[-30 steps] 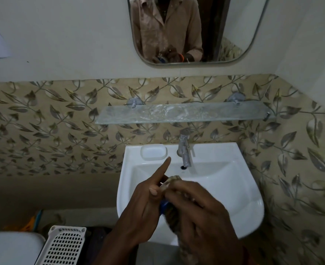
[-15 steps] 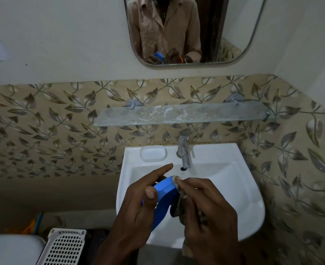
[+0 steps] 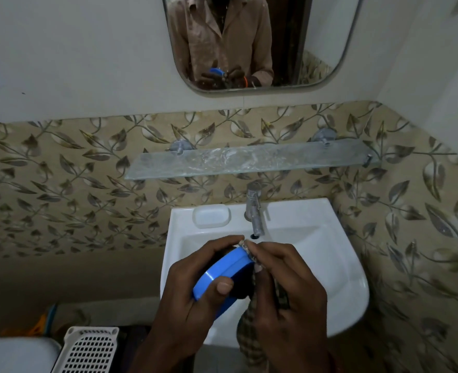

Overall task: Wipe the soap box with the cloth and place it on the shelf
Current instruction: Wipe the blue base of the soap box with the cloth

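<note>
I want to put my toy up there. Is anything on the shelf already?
No, the glass shelf shows only smudges; the blue soap box is in the left hand over the sink.

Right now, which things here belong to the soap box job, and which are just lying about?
In the job:
soap box, held by left hand
cloth, held by right hand
shelf

Lying about:
sink
tap
soap dish
mirror
basket

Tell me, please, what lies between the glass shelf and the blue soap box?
In the head view, the steel tap and the white basin's back rim lie between the glass shelf and the blue soap box.
</note>
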